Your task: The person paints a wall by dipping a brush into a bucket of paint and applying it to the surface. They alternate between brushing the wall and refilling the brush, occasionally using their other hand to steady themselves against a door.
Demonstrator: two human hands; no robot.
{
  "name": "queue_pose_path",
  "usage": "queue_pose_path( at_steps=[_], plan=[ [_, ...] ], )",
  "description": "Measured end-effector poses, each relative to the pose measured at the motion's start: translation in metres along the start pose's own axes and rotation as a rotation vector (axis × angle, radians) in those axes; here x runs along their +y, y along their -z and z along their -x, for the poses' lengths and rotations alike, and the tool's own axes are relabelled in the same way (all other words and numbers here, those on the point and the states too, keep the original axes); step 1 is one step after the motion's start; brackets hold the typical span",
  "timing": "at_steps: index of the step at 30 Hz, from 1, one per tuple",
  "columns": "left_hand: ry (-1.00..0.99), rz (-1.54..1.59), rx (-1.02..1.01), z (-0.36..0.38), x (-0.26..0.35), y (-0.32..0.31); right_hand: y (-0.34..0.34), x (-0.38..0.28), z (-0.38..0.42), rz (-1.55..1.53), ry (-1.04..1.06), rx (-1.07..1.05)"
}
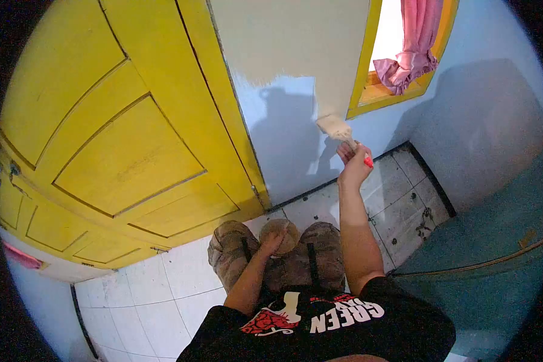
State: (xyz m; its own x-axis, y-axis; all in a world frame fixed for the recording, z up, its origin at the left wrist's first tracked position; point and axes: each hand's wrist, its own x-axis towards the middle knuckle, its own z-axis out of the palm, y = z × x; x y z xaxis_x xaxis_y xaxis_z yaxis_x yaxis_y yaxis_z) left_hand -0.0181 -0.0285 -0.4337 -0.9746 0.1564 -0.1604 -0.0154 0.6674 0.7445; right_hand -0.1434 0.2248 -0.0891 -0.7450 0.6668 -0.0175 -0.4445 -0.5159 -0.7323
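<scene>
My right hand point(353, 166) is closed around the handle of a paintbrush point(336, 128), whose red end shows beside my palm. Its wide, cream-coated bristles are at the wall, at the lower end of a cream strip below the window's left side. Cream paint point(283, 42) covers the upper wall point(277, 139), while the lower part is light blue. Down between my knees, my left hand point(274, 240) grips a round, tan container point(291, 234). What is inside the container cannot be made out clearly.
A yellow door point(127, 157) and its frame stand to the left. At upper right is a yellow-framed window point(361, 99) with a tied pink curtain point(407, 66). Dark spots mark the white tiled floor point(398, 199). A teal surface point(464, 271) lies at right.
</scene>
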Motion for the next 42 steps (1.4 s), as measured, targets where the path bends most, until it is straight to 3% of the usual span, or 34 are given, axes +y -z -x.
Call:
queue_pose_path(
  at_steps=[1,4,7,8,10,11,13,19,22,25,28,31,32,34,36,40,42],
  plan=[
    [-0.024,-0.084,0.060,0.002,0.014,0.009,-0.011,-0.013,0.004,0.001,-0.001,-0.002],
    [0.105,0.179,-0.051,0.006,0.035,0.024,-0.056,-0.054,0.004,-0.087,0.111,-0.054],
    [0.076,0.142,-0.322,0.006,0.031,0.025,-0.092,-0.070,0.001,-0.286,0.144,-0.172],
    [0.244,0.155,-0.329,0.012,0.068,0.043,-0.098,-0.067,0.001,-0.278,0.149,-0.177],
    [0.413,0.170,-0.332,0.015,0.073,0.047,-0.093,-0.050,-0.003,-0.198,0.129,-0.152],
    [0.202,0.146,-0.235,0.012,0.052,0.035,-0.078,-0.029,-0.007,-0.198,0.130,-0.157],
    [-0.011,0.131,-0.130,0.006,0.043,0.029,-0.042,0.006,-0.009,-0.100,0.128,-0.083],
    [0.097,0.020,-0.141,0.001,0.032,0.020,0.016,0.019,0.012,0.133,-0.031,0.035],
    [0.201,0.191,-0.428,0.017,0.067,0.045,-0.008,0.017,-0.005,0.244,0.119,-0.128],
    [-0.079,0.113,-0.137,0.018,0.051,0.032,-0.077,-0.032,0.003,0.044,0.132,-0.122],
    [0.230,-0.053,-0.090,0.023,0.083,0.050,-0.115,-0.081,0.011,-0.120,0.112,-0.162],
    [0.199,0.233,-0.148,0.030,0.090,0.056,-0.115,-0.083,0.011,-0.295,0.112,-0.217],
    [0.163,0.163,-0.128,0.024,0.076,0.047,-0.114,-0.082,0.011,-0.363,0.118,-0.244],
    [0.121,0.094,-0.104,0.020,0.076,0.049,-0.104,-0.054,0.010,-0.268,0.136,-0.179],
    [0.247,0.080,-0.210,0.029,0.101,0.065,-0.071,-0.008,0.000,-0.141,0.155,-0.088],
    [0.064,0.153,-0.241,-0.002,0.006,0.005,0.004,0.027,0.005,0.044,-0.012,0.029],
    [0.101,0.155,-0.291,0.001,0.024,0.017,0.022,0.027,-0.002,0.025,-0.045,0.071]
  ],
)
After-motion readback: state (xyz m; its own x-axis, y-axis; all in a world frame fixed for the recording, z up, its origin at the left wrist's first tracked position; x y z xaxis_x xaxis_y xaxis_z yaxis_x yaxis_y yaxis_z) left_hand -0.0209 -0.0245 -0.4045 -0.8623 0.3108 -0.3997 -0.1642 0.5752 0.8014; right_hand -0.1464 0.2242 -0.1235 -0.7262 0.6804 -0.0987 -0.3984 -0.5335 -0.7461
